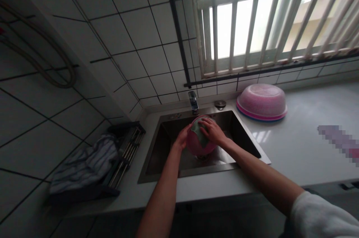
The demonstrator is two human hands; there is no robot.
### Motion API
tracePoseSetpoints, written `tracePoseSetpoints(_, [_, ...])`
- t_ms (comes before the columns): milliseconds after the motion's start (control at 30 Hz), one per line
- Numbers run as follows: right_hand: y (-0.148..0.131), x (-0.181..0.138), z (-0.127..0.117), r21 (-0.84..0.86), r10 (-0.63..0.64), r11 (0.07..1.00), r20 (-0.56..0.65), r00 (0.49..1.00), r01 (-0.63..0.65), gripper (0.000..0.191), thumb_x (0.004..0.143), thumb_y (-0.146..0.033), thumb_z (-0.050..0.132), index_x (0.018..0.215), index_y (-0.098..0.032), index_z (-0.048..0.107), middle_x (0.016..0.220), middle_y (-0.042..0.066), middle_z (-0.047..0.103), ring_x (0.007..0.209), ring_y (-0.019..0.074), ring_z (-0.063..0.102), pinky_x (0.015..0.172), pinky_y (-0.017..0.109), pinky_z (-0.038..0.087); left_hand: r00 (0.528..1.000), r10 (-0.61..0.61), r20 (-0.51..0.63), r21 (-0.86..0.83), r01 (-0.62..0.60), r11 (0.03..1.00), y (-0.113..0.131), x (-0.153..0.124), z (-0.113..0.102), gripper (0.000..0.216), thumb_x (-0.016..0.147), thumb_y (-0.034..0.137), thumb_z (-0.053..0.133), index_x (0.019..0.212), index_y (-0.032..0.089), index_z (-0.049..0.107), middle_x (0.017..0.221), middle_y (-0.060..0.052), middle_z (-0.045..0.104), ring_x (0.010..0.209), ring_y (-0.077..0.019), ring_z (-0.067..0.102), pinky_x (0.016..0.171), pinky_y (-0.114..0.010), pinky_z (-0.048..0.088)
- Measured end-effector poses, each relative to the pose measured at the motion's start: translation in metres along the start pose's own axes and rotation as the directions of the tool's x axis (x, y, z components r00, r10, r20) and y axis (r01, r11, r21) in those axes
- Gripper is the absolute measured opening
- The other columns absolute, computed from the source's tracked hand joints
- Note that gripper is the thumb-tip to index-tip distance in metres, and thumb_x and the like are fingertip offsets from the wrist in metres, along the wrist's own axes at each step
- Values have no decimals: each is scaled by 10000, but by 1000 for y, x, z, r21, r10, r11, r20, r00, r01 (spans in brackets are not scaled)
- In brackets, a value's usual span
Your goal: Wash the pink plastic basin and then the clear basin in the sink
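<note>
Over the steel sink [165, 155] I hold a pink bowl [196, 146], tilted with its outside facing me. My left hand [182, 139] grips the bowl's left edge, fingers curled round the rim. My right hand [213, 130] presses a grey-green cloth [199, 133] against the bowl's upper side, fingers bent over the cloth. The faucet [193, 101] stands right behind the bowl; I cannot tell whether water is running.
An upturned pink basin [262, 101] sits on the white counter [303, 144] at the back right, under a barred window. Left of the sink a dark dish rack [123, 152] holds a striped towel [84, 165]. Tiled walls close in on the left.
</note>
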State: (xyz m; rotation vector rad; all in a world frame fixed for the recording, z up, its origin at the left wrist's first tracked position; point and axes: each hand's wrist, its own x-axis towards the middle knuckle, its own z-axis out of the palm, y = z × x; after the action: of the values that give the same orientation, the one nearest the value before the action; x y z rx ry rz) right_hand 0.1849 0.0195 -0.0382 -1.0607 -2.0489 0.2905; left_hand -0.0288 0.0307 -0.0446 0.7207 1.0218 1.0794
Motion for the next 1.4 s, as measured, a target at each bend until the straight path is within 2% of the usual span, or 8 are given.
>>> tracePoseSetpoints(200, [-7,-5,10,9,-168,986,149,974,169,459,1032,-268,640,1489,-260,686,1556,133,625,1501,348,511,1250,586,425,967,206,-149,376,-137,916,3,2,-3,214,934,371,708,931,182,807,969,-66,821,989,-245,739,934,-348,563])
tracePoseSetpoints(500, [-28,-8,18,56,-382,923,264,886,382,517,990,-269,728,1501,-329,674,1624,83,577,1533,311,487,1294,539,370,961,185,-204,412,-88,907,14,-7,-9,309,831,483,772,828,176,807,770,-69,781,812,-265,733,767,-345,542])
tracePoseSetpoints(600, [-6,-4,11,105,-314,949,241,918,297,501,1007,-346,716,1505,-307,671,1619,92,582,1521,306,513,1292,524,387,969,113,-218,311,-41,949,10,-9,-5,383,809,536,827,830,154,799,767,-78,780,700,-227,706,708,-331,523])
tracePoseSetpoints(767, [19,-3,8,83,63,994,135,989,-75,484,1080,-396,572,1529,-230,647,1569,157,615,1448,310,596,1207,513,498,984,84,-155,203,-52,978,8,-8,0,382,838,514,852,823,136,793,743,-73,774,657,-195,692,706,-311,522])
tracePoseSetpoints(1000, [-34,-11,17,19,-375,922,288,881,387,362,1016,-296,695,1371,-321,764,1606,83,592,1562,346,436,1310,648,277,971,90,-222,184,-49,982,8,-6,-1,392,806,524,876,907,151,814,847,-65,817,796,-216,746,798,-309,547])
tracePoseSetpoints(1100, [-21,-5,11,51,-335,941,254,907,333,401,1016,-279,689,1411,-323,741,1628,71,573,1556,316,458,1311,585,322,976,70,-208,140,-41,989,7,-5,1,333,857,472,845,958,155,822,873,-62,825,798,-211,747,815,-315,555])
tracePoseSetpoints(1267, [14,-1,3,91,16,996,81,997,-24,431,1074,-341,588,1488,-277,690,1575,130,615,1442,303,597,1207,529,493,992,26,-121,83,-16,996,6,-3,3,319,911,467,799,925,149,819,859,-79,820,757,-209,742,818,-328,562])
tracePoseSetpoints(1400, [-11,-9,12,43,-168,986,166,972,163,433,1030,-272,659,1456,-319,717,1631,101,565,1560,353,457,1279,632,369,982,98,-164,133,-77,988,7,-3,-2,365,840,491,869,939,142,822,887,-73,826,823,-218,750,831,-320,554])
